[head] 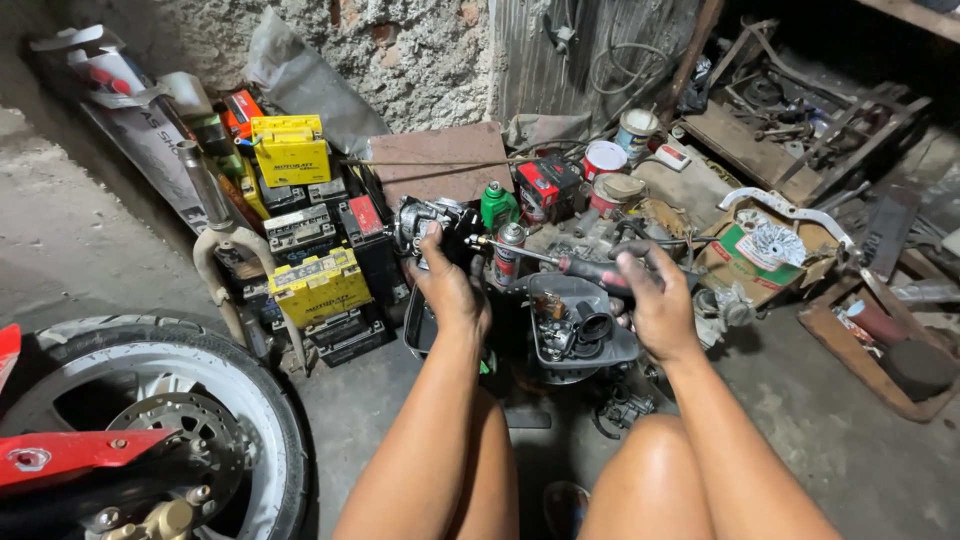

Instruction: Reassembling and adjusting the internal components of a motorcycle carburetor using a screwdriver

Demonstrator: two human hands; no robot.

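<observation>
Left hand (pixel 452 290) clamped the carburetor (pixel 425 222); right hand (pixel 655 300) gripped the screwdriver (pixel 560 262), hemmed by batteries (pixel 320 285) and boxes (pixel 765 255).

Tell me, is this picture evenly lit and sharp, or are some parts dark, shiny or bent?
Head view: light falls on the forearms, the left hand gripping a metal engine part and the right hand holding a screwdriver; glare shows on the knees; the upper right shelf sinks into shadow; the wheel at the lower left curves from wide-lens distortion; the centre looks sharp.
</observation>
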